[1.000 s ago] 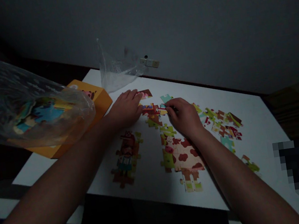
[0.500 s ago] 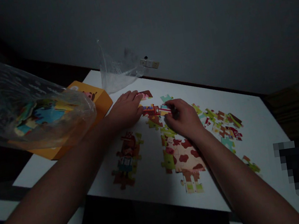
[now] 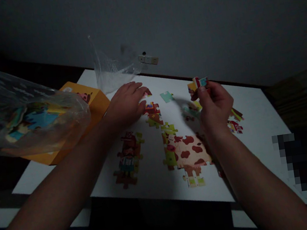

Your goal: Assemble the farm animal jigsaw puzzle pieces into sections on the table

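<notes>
Pinched in my right hand [image 3: 215,102] is a small puzzle piece [image 3: 200,82] with red, white, blue and yellow on it, raised above the table. My left hand [image 3: 127,102], fingers stretched out, lies at the far left of the puzzle over a few red and brown joined pieces [image 3: 152,108], partly covering them. Nearer me is a joined cow section [image 3: 188,152], brown spots on cream. Left of it lies a section with a figure in blue-green clothes [image 3: 127,160]. A single mint-green piece [image 3: 166,96] sits between my hands.
Loose pieces [image 3: 235,126] lie behind and right of my right forearm. A clear plastic bag [image 3: 37,120] of more pieces rests on a yellow box [image 3: 94,100] at the left. Another clear bag [image 3: 115,76] stands by the wall near a socket strip [image 3: 148,59].
My right hand has lifted the red-and-white puzzle piece off the joined pieces and moved right and up with it. My left hand has stayed nearly in place.
</notes>
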Motion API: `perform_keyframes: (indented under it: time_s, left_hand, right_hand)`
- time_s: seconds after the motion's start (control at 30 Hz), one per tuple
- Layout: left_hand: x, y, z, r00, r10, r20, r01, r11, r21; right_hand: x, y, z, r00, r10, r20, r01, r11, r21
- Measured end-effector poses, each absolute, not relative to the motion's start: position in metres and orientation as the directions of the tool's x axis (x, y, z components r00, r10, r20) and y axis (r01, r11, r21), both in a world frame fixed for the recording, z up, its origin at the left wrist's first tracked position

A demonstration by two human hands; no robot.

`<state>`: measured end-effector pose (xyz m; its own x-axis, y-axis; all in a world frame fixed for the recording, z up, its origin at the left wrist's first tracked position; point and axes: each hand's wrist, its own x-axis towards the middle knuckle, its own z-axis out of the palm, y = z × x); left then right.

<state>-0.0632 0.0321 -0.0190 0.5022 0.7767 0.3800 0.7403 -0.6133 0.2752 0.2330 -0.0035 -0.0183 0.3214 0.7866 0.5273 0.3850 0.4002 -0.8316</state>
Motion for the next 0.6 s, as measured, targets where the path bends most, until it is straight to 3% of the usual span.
perform_keyframes:
  time_s: [0.17, 0.27, 0.37, 0.47, 0.6]
  left_hand:
    - [-0.051, 0.024, -0.015, 0.553, 0.702, 0.448, 0.527, -0.712, 0.465]
    - [-0.040, 0.018, -0.022, 0.540, 0.708, 0.455, 0.389, -0.690, 0.611]
    - [-0.033, 0.015, -0.021, 0.507, 0.728, 0.462, 0.322, -0.657, 0.682]
    - [-0.033, 0.016, -0.018, 0.349, 0.790, 0.504, 0.297, -0.604, 0.740]
    - [-0.039, 0.029, -0.024, 0.041, 0.870, 0.492, 0.244, -0.486, 0.839]
  right_hand:
    - [0.228, -0.014, -0.010, 0.114, 0.887, 0.448, 0.419, 0.366, -0.831]
    - [0.217, -0.021, -0.011, 0.009, 0.945, 0.326, 0.395, 0.296, -0.870]
    - [0.211, -0.025, -0.010, -0.093, 0.956, 0.278, 0.397, 0.291, -0.870]
    - [0.211, -0.023, -0.008, -0.150, 0.944, 0.293, 0.335, 0.327, -0.884]
    - [0.220, -0.012, -0.011, 0.067, 0.928, 0.365, 0.267, 0.336, -0.903]
